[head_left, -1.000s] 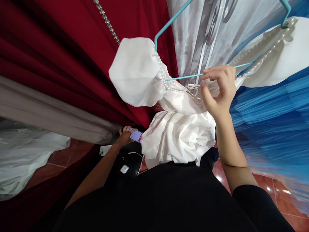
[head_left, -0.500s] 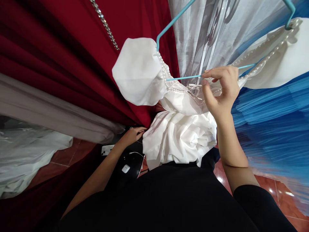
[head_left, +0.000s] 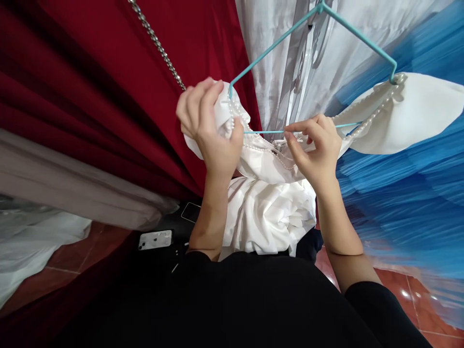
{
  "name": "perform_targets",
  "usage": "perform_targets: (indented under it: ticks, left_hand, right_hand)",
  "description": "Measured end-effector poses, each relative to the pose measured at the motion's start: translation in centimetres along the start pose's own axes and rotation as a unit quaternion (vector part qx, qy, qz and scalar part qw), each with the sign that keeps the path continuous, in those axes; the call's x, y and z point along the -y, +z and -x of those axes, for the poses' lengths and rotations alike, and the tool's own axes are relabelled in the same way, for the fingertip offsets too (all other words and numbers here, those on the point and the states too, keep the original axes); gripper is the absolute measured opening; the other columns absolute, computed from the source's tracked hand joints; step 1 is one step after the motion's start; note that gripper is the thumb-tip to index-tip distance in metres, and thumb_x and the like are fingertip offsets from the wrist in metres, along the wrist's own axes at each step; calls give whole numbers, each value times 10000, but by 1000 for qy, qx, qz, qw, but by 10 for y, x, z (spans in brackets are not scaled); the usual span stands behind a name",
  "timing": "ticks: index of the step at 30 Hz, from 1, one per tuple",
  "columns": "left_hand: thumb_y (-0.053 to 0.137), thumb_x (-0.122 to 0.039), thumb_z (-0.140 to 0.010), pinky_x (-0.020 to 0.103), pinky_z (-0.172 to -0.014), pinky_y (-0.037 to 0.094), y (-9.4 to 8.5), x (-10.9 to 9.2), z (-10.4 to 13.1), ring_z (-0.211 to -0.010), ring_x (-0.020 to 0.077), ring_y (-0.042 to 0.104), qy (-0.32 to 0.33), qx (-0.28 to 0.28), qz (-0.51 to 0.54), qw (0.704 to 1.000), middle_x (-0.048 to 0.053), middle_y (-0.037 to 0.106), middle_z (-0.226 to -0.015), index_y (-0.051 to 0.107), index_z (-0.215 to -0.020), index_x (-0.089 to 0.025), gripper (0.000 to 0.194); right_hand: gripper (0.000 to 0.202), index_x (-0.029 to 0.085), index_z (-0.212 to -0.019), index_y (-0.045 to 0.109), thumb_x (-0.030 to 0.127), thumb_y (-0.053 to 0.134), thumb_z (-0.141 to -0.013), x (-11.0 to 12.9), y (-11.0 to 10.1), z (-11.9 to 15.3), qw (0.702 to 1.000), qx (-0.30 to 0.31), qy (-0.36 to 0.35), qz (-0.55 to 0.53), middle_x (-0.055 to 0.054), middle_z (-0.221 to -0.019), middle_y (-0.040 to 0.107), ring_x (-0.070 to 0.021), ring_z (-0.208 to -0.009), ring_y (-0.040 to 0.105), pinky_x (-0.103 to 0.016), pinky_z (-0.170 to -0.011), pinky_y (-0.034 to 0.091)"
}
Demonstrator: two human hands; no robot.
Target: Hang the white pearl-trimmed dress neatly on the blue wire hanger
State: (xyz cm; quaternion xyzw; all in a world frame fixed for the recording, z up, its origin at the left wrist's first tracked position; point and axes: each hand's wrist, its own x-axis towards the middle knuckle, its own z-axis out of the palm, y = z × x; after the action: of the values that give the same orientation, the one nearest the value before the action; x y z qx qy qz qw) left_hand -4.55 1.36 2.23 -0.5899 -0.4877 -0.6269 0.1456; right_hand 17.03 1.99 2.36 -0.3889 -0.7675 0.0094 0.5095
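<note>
Left hand has risen from phone to white sleeve, grip unclear; right hand pinches hanger

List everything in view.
Garment: 1, white, centre
Hanger: 1, turquoise, upper centre
Phones: 2, white and dark, lower left
Dark surface: 1, black, under phones
Sparkly strand: 1, silver, upper left
Red cloth: 1+, red, left
Beige cloth: 1+, beige, left
White cloth: 2+, white, behind hanger, lower left
Blue cloth: 1+, blue, right
Tiled floor: 1, reddish, both sides
Shirt: 1, black, bottom
Left hand: 1, bare, at garment's sleeve
Right hand: 1, bare, pinching hanger
</note>
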Motion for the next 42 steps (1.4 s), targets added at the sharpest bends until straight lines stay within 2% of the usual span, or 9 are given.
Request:
perform_targets:
  ticks: [4, 11, 14, 17, 23, 30, 36, 39, 42]
  left_hand:
    - [493, -65, -939, 349, -1019, 564, -2, 27, -21, -1104, 201, 727, -84, -14, 147, 986, 89, 785, -1152, 734, -1198, -71, 354]
    - [524, -165, -1010, 420, -899, 516, -23, 67, 5, -963, 209, 735, -209, -130, 206, 947, 54, 739, -887, 694, -951, -101, 190]
    - [687, -440, -949, 405, -911, 562, -20, 50, 37, -992, 254, 758, -317, -23, 268, 909, 65, 772, -920, 709, -974, -163, 279]
    - [762, -617, -849, 446, -1071, 552, -4, 10, 51, -1282, 330, 675, -287, 172, 398, 854, 120, 741, -1274, 681, -1209, -217, 544]
    - [576, -522, -989, 443, -1090, 540, 26, -41, 35, -998, 240, 751, -266, 16, 444, 855, 13, 684, -813, 552, -1023, -243, 282]
    - [531, -333, -967, 348, -860, 598, 17, -32, 22, -648, 164, 633, -278, -2, 465, 841, -16, 612, -634, 554, -923, -234, 112]
    - [504, -326, -991, 379, -887, 586, 16, -31, 20, -665, 180, 641, -278, 14, 442, 853, -26, 565, -625, 517, -935, -247, 98]
    - [476, -225, -975, 361, -841, 601, 12, -30, 17, -611, 161, 603, -263, 10, 473, 841, -21, 584, -608, 546, -916, -235, 92]
    - [489, -272, -979, 357, -866, 608, 13, -30, 18, -627, 157, 611, -276, 16, 470, 838, -22, 578, -619, 544, -909, -235, 96]
  right_hand:
    - [82, 255, -963, 721, 308, 662, -982, -1, 2, 0, 1000, -11, -2, -1, -1, -855, 598, -165, -839, 575, -373, -818, 484]
    - [59, 248, -942, 728, 257, 674, -965, 1, 8, 0, 999, -32, 8, -31, 6, -844, 622, -154, -824, 588, -365, -815, 484]
    - [58, 242, -950, 726, 235, 669, -961, 5, 11, 0, 998, -35, 6, -45, 7, -845, 639, -147, -814, 597, -358, -802, 491]
    - [77, 234, -952, 716, 228, 644, -977, 12, 14, 0, 998, -40, -3, -55, 11, -855, 655, -142, -844, 627, -363, -837, 504]
    - [148, 254, -1058, 711, 280, 572, -1017, 16, 8, 8, 995, -51, 3, -82, -18, -976, 704, -158, -916, 659, -352, -768, 557]
    - [421, 237, -1270, 661, 430, 751, -907, -33, -29, 4, 951, -288, -12, 112, -116, -1224, 643, -326, -1251, 611, -625, -1152, 407]
    - [326, 224, -832, 736, -74, 627, -757, -62, -63, -34, 947, -321, -30, 17, -35, -786, 720, -167, -710, 677, -309, -637, 510]
    - [338, 225, -781, 751, -76, 600, -750, -85, -85, -39, 943, -330, 3, -33, -26, -739, 690, -142, -621, 611, -305, -576, 451]
    - [278, 274, -777, 776, 18, 669, -789, -107, -109, -20, 963, -239, 123, -28, -17, -738, 737, -156, -634, 664, -305, -573, 468]
